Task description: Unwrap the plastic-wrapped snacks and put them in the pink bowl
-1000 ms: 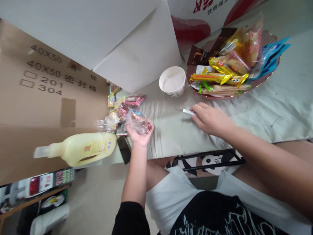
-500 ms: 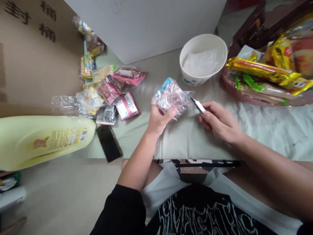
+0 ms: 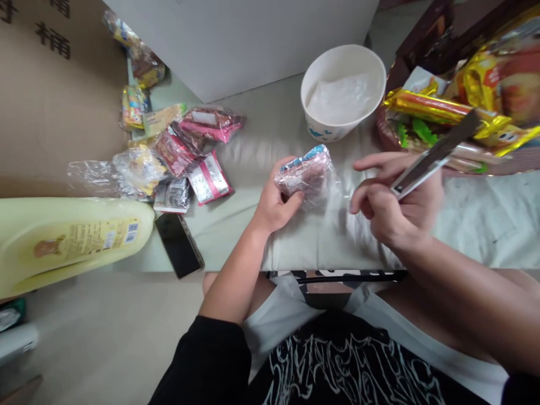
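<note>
My left hand (image 3: 276, 199) is closed around a crinkled clear plastic snack packet (image 3: 310, 171) with pink contents and a blue edge, held above the cloth. My right hand (image 3: 392, 197) is just to its right, gripping a slim utility knife (image 3: 434, 154) between thumb and fingers. The knife slants up and back, away from the packet; its far end overlaps the snack basket in view. My right index finger points out toward the packet, apart from it. Behind both hands stands a white paper tub (image 3: 310, 118) with crumpled clear plastic inside.
Several wrapped snacks (image 3: 179, 149) are piled at left, beside a phone (image 3: 179, 244) and a large yellow bottle (image 3: 76, 242). A cardboard box (image 3: 63, 124) and a white box (image 3: 253, 39) stand behind. At right is a dark red basket (image 3: 386, 132) full of snacks.
The knife has left the packet's right edge; my right hand has turned it to point up and away, with the index finger extended. The packet has tilted in my left hand.
</note>
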Motion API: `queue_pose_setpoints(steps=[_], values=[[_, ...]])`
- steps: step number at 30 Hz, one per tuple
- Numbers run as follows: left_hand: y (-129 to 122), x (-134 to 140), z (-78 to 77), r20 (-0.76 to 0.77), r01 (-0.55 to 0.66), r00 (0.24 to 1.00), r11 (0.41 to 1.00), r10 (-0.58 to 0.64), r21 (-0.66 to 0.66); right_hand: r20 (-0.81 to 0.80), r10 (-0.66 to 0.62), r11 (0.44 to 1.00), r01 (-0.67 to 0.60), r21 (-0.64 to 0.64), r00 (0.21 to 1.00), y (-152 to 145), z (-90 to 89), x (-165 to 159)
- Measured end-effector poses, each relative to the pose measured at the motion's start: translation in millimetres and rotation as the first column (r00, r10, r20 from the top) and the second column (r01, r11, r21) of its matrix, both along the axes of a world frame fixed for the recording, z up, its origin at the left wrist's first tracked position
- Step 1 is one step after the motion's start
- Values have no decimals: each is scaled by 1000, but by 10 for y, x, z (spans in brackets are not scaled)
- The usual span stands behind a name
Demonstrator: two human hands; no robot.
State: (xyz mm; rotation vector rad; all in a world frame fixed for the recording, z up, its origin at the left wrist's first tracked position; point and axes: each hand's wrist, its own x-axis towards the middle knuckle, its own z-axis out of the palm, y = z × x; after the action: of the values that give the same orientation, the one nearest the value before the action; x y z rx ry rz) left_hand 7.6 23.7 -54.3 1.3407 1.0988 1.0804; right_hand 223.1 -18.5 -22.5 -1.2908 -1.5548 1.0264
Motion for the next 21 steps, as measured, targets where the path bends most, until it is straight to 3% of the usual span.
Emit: queue_pose_setpoints(steps=[3, 5, 7, 13, 17, 21], values=[[-18, 11, 33, -2, -5, 1000, 1000, 5, -16, -93, 100, 994, -104, -43, 991, 21, 65, -78], [-37, 8, 2, 24, -29, 999, 999, 30, -26, -79, 222, 968, -229, -100, 972, 51, 54, -107], [-44, -7, -71, 47, -45, 998, 999, 45, -4, -56, 271, 953, -276, -122, 961, 83, 16, -112], [34, -56, -307, 121, 6, 992, 994, -19, 109, 27, 283, 959, -283, -26, 959, 102, -102, -85], [34, 1, -304, 152, -120, 982, 992, 114, 30, 82, 320, 946, -323, 29, 944, 81, -132, -118], [-4, 50, -266, 106, -175, 978, 983, 180, -48, 15, 327, 943, -326, -61, 945, 77, -137, -137]])
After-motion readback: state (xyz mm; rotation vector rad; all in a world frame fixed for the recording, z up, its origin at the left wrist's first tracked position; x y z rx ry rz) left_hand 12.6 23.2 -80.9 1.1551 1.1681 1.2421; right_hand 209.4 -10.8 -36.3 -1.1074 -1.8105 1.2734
